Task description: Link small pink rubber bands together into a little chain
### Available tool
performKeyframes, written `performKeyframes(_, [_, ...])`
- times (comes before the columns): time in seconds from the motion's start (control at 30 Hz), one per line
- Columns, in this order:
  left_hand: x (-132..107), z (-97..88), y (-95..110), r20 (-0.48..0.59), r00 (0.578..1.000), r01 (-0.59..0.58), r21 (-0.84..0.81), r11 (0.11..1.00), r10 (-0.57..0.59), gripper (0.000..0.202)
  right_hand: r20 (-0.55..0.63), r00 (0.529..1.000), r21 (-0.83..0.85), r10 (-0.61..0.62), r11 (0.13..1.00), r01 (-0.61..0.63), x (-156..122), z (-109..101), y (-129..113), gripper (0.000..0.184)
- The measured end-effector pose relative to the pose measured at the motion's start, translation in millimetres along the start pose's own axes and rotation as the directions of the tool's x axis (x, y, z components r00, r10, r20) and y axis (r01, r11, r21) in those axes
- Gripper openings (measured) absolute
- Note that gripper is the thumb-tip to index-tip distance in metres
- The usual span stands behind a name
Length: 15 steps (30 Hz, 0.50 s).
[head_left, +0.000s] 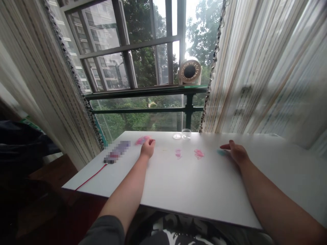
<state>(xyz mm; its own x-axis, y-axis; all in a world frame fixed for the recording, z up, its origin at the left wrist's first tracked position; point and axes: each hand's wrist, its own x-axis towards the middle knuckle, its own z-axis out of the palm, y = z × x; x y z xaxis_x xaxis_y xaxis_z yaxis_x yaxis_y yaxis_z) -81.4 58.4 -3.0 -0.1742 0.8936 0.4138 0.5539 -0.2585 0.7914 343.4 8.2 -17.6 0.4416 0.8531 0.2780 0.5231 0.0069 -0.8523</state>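
White table (191, 185), stringy pink pile (199, 154), sparse lilac pile (178, 153), blurred teal pile (221, 152)

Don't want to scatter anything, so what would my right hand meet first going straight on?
Probably the nearest pink pile, past the teal pile by your right hand, though height is unclear.

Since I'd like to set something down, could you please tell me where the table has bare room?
The white table is bare between the forearms, on the near side of the pink strands, and right of the right hand. It is crowded at left, around the left hand, multicoloured strands and red cable.
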Motion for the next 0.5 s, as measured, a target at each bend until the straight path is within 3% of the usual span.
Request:
performKeyframes(0.17, [14.0,-15.3,-20.1,-0.030,1.000,0.012,0.143,0.990,-0.008,0.028,-0.057,0.994,-0.062,-0.098,0.994,0.095,2.3,-2.3,2.5,0.059])
performKeyframes(0.3, [17.8,-27.6,-36.5,-0.002,1.000,0.018,0.250,0.968,-0.018,0.034,-0.096,0.975,-0.131,-0.199,0.974,0.185,-5.2,-1.2,-7.8,0.054])
performKeyframes(0.5, [12.7,-13.4,-31.7,0.099,0.995,-0.029,0.349,0.937,-0.006,0.031,-0.081,0.946,-0.169,-0.313,0.940,0.297,-31.2,15.8,-39.9,0.030])
